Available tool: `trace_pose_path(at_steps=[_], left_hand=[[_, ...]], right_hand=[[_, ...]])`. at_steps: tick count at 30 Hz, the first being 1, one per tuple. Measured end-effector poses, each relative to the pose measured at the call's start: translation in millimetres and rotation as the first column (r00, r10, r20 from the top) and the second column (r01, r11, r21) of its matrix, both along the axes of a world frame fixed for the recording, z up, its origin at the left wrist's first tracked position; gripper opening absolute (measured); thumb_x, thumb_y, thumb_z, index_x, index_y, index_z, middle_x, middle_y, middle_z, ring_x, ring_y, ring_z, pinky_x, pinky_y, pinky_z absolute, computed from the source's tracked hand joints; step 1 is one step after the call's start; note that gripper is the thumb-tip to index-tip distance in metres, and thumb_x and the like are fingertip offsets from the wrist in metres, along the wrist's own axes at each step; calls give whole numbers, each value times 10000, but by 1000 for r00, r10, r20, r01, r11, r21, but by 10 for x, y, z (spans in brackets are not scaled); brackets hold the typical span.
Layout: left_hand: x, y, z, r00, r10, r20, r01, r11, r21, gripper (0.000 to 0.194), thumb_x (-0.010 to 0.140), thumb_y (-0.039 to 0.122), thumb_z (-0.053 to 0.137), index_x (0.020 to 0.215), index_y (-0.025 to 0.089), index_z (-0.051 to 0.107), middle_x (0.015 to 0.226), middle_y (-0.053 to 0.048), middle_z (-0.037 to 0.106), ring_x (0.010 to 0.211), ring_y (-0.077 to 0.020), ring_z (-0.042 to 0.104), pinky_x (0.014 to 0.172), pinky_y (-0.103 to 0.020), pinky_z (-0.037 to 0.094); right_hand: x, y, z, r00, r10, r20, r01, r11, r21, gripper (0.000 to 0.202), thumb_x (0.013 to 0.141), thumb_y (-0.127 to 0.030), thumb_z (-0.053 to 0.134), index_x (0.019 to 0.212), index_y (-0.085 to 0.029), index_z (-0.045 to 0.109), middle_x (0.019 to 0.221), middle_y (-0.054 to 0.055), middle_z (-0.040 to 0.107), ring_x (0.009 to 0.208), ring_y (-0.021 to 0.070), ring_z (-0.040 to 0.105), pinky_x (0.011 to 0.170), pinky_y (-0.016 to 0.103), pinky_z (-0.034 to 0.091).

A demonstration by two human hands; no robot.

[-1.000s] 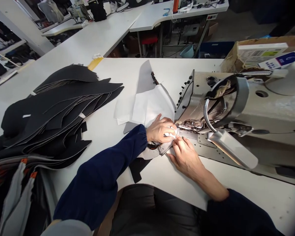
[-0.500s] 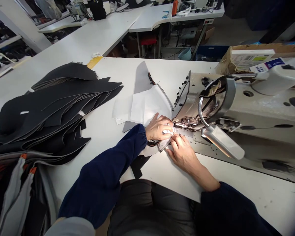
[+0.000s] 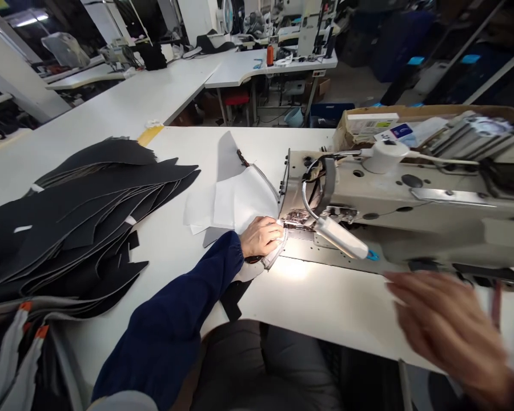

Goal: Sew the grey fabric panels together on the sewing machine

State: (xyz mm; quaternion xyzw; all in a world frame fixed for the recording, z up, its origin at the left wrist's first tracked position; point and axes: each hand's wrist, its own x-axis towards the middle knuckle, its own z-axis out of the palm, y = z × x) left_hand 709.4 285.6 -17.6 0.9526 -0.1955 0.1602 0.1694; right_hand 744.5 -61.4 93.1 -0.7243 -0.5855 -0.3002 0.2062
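white cloth (image 3: 252,194) spread on the table (image 3: 317,302), one corner at the sewing machine (image 3: 385,191), likely pressed there to keep from shifting. under the left hand (image 3: 261,236), fingers curled over; whether pinching or only pressing, impossible to tell. well apart, over the table's right side: blurred right hand (image 3: 449,325), fingers loosely spread, nothing visible in it.

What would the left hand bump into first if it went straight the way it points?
Probably the sewing machine: the left hand points toward it, though the gap is hard to judge.
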Motion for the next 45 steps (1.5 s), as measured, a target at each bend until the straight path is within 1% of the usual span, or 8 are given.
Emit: trace_pose_path(at_steps=[5, 10, 17, 29, 32, 36, 39, 45], left_hand=[[-50, -119, 98, 1000, -25, -14, 25, 1000, -4, 236, 928, 276, 471, 930, 243, 704, 1068, -14, 672, 1052, -220, 497, 936, -405, 391], [-89, -281, 112, 998, -55, 1, 55, 994, -91, 273, 928, 208, 418, 882, 217, 687, 999, -45, 665, 1000, -219, 520, 884, -387, 444], [-146, -369, 140, 998, -63, 4, 63, 987, -148, 296, 916, 202, 377, 851, 247, 662, 988, -35, 652, 978, -229, 532, 852, -390, 458], [-131, -377, 132, 999, -29, 26, 33, 991, -127, 264, 880, 195, 415, 815, 241, 666, 976, -29, 656, 968, -227, 542, 840, -376, 466], [-105, -344, 117, 999, -36, 39, 41, 992, -119, 269, 880, 184, 415, 825, 229, 674, 974, -40, 657, 966, -225, 537, 835, -371, 460], [-120, -304, 150, 997, -6, 74, 12, 996, -88, 267, 881, 208, 443, 812, 214, 700, 1039, -50, 661, 956, -223, 532, 860, -387, 440], [-85, -210, 130, 998, 21, 61, -18, 998, -56, 226, 860, 264, 514, 812, 213, 728, 1105, -56, 650, 987, -223, 529, 888, -388, 422], [39, 7, -57, 997, 74, -6, -74, 997, -24, 192, 823, 282, 561, 866, 255, 747, 1080, -40, 647, 972, -193, 536, 910, -374, 392]], right_hand=[[341, -454, 544, 928, -357, 107, 320, 910, 266, 262, 825, -151, 542, 1040, -264, 640, 975, 132, 688, 885, 261, 648, 809, 472, 497], [535, -651, 840, 861, -489, 144, 453, 863, 224, 254, 888, -152, 494, 1126, -208, 560, 1192, 133, 636, 1124, 282, 578, 939, 489, 441], [731, -691, 908, 760, -632, 152, 614, 774, 152, 212, 962, -210, 416, 1152, -176, 504, 1316, 118, 574, 1254, 263, 485, 1013, 458, 345], [1056, -478, 1055, 734, -657, 171, 665, 747, 18, 268, 988, -214, 315, 975, -170, 579, 1296, 113, 592, 1342, 275, 387, 999, 460, 314], [881, -525, 1068, 771, -629, 99, 619, 777, 114, 238, 974, -224, 351, 998, -178, 583, 1267, 114, 612, 1314, 272, 431, 992, 454, 349], [247, -313, 677, 953, -301, -26, 298, 923, 243, 245, 915, -133, 375, 1064, -201, 557, 1122, 93, 678, 1118, 235, 595, 949, 435, 413], [-166, 140, 97, 993, 16, -115, -11, 999, 44, 258, 884, -94, 398, 1076, -195, 538, 1058, 95, 688, 1022, 217, 632, 905, 410, 456], [-118, 1175, -988, 976, 32, -215, -78, 974, -211, 336, 890, -132, 431, 1208, -47, 500, 1204, 237, 566, 1169, 312, 523, 894, 446, 510]])
